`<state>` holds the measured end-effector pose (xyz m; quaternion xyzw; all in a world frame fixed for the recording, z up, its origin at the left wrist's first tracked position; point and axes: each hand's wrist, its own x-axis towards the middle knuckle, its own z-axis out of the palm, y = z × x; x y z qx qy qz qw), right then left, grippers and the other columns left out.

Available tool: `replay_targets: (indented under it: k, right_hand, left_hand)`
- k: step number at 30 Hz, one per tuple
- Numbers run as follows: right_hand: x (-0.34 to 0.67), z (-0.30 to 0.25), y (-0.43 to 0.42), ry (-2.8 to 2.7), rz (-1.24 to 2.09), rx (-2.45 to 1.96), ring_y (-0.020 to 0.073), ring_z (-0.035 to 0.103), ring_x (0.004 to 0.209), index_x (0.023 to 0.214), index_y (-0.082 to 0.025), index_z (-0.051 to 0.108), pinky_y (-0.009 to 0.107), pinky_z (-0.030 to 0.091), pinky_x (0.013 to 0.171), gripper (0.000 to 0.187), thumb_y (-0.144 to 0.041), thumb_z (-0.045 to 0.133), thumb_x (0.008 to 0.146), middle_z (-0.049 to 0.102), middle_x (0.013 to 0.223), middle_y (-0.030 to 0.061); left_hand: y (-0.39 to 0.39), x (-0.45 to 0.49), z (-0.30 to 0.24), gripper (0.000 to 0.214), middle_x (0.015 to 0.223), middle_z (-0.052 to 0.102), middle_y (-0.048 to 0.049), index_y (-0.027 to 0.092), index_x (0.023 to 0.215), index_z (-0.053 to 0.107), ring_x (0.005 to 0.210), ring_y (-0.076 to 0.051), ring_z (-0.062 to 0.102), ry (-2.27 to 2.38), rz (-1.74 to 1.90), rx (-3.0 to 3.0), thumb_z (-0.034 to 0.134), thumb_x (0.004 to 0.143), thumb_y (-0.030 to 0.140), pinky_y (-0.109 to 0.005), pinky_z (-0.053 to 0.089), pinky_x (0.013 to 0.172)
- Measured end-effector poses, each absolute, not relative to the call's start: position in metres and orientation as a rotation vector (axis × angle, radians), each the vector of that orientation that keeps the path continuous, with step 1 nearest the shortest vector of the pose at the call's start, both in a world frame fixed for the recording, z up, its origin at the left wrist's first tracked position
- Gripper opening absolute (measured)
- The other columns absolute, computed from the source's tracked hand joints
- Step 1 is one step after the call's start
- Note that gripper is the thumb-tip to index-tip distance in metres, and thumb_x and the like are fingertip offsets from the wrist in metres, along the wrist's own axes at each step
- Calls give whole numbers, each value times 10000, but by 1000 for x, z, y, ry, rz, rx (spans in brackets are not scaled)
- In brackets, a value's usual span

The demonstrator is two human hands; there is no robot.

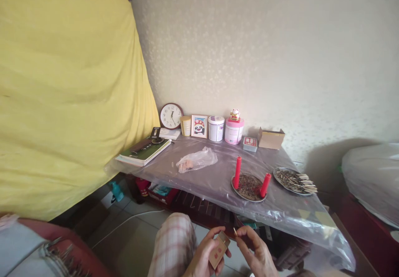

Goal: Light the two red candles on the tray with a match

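- Your left hand (204,254), low in the head view, has its thumb and fingers closed around a small brown cardboard matchbox (217,253) with red printed marks on its face; the box is tilted.
- Your right hand (256,250) pinches a thin, pale wooden matchstick (235,231) between thumb and fingers, its free end up, just beside the matchbox with a gap between them.
- Both hands are in front of the table (215,178) covered in clear plastic sheeting, near your knee in pale checked cloth (174,241).
- Beyond your right hand, a round metal plate with a dark speckled surface (248,183) bears two red candles: a taller one (237,174) at its left and a shorter one (265,185) at its right, leaning slightly.
- To the right of that plate, a second round patterned plate (281,174) carries a heap of pale sticks (307,183), some reaching past its rim.
- Left of the candles lies a crumpled clear plastic bag (199,159) with something pinkish-orange inside.
- Along the wall you have a round dark-rimmed clock (171,115), a framed panda picture (199,127), a white cylindrical tin (216,129), a pink-and-white tin (233,132) topped by a small white cat figurine (235,114), and an open brown cardboard box (271,139).
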<state>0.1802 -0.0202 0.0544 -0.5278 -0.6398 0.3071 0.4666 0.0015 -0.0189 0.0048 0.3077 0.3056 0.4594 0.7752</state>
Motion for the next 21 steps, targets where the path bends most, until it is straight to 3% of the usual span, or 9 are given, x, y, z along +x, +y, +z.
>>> replay_targets:
  k: [10,15,21]
  right_hand:
    - [176,46,-19,-1451,763,-1186,179,681,676,712,-204,698,235,566,625,487,-678,740,816,717,752,46]
    - [170,45,-16,-1254,865,-1136,169,650,591,761,-216,728,253,571,576,462,-672,797,765,689,687,21]
    - [169,50,-16,-1043,1032,-1017,168,685,606,799,-218,717,282,599,604,442,-616,882,699,722,821,33]
  left_hand:
    - [-18,2,3,625,790,748,-26,202,1204,659,354,-64,404,704,1045,656,708,713,585,-239,193,367]
    - [-15,4,6,604,745,705,-1,207,1197,665,331,-56,367,758,1067,645,701,694,540,-240,185,358]
    - [-16,5,28,587,778,668,18,215,1188,667,342,-52,360,751,1091,648,701,678,503,-250,205,354]
